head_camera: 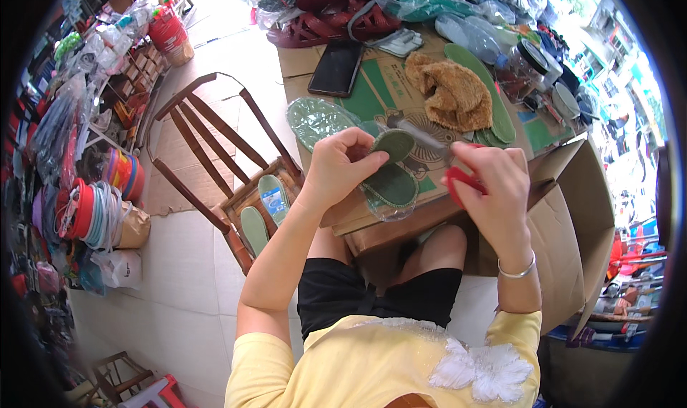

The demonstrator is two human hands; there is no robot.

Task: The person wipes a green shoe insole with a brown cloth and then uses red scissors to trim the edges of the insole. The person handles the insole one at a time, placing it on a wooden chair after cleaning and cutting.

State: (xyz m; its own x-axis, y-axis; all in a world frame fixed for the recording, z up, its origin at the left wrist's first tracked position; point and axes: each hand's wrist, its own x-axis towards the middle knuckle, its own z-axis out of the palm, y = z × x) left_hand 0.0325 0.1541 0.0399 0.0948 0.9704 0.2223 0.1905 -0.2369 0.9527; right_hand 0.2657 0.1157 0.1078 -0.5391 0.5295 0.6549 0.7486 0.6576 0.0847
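My left hand (346, 164) pinches a green shoe sole (397, 142) with a stitched-looking edge between thumb and fingers. Just below it lies a darker green sole end (394, 187) over clear plastic; whether the two are one piece I cannot tell. Red-handled scissors (466, 187) are gripped in my right hand (494, 188), their blurred blades pointing left towards the sole. Beyond my left hand, a green sole in clear plastic wrap (319, 119) rests on the cardboard surface (370, 94). A brown fluffy cloth (453, 94) lies past the scissors, beside another long green sole (485, 96).
A black phone (336, 67) lies near dark red woven shoes (333, 24) at the far side. On my left stands a wooden chair (231, 188) bearing two pale green insoles (254, 228). An open cardboard box (569, 231) is on my right. Stacked goods (102, 209) line the left side.
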